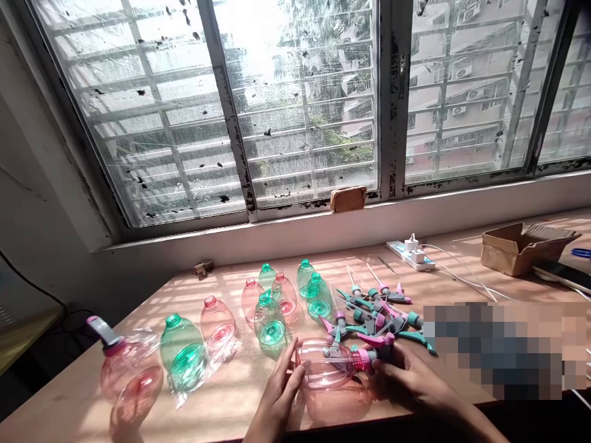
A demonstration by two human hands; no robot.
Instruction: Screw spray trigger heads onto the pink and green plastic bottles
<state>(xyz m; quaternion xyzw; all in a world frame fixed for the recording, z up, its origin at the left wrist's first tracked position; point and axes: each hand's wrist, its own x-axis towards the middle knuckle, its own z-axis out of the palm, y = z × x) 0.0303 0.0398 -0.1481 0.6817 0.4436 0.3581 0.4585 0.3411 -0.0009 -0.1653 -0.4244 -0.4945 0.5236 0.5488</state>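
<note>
A clear pink spray bottle (318,364) lies on its side at the table's front edge, its neck pointing right. My left hand (281,387) grips its base, thumb and fingers closed around it. At the neck is a pink-and-grey trigger spray head (376,352), with its collar against the bottle mouth. My right hand (413,376) is closed on that spray head; some of its fingers are hidden. Just behind lies a pile of loose spray heads (373,314) in pink, green and grey. Left of them stands an open-necked green bottle (270,323).
Several more open bottles, such as a green one (182,351), stand to the left, some near clear plastic wrap. A pink bottle with a spray head (122,369) is at far left. A power strip (410,255) and a cardboard box (519,252) sit at back right.
</note>
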